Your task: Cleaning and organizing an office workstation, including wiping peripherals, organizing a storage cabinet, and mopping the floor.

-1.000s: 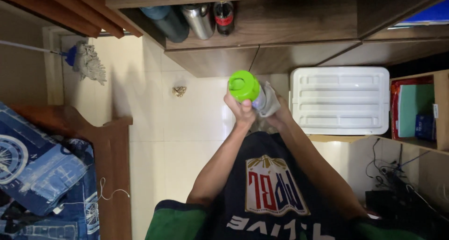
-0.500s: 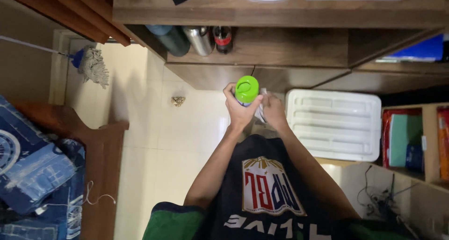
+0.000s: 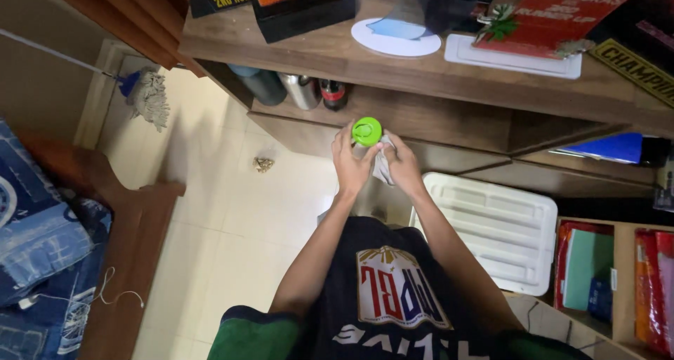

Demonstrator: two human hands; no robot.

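Gripping a bottle with a green lid [image 3: 367, 131], the left hand [image 3: 351, 162] wraps closed around its side. The right hand [image 3: 404, 165] is closed on a grey cloth [image 3: 382, 165] pressed against the bottle. Both are held up in front of the chest, just before a wooden shelf [image 3: 421, 76], above the tiled floor [image 3: 239, 220].

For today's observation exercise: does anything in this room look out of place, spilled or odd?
One thing stands out: a small crumpled brownish scrap lies alone on the pale tiled floor, near the lower shelf. It looks like litter, though what it is cannot be told. Nothing looks spilled; the green-capped bottle is held in both hands.
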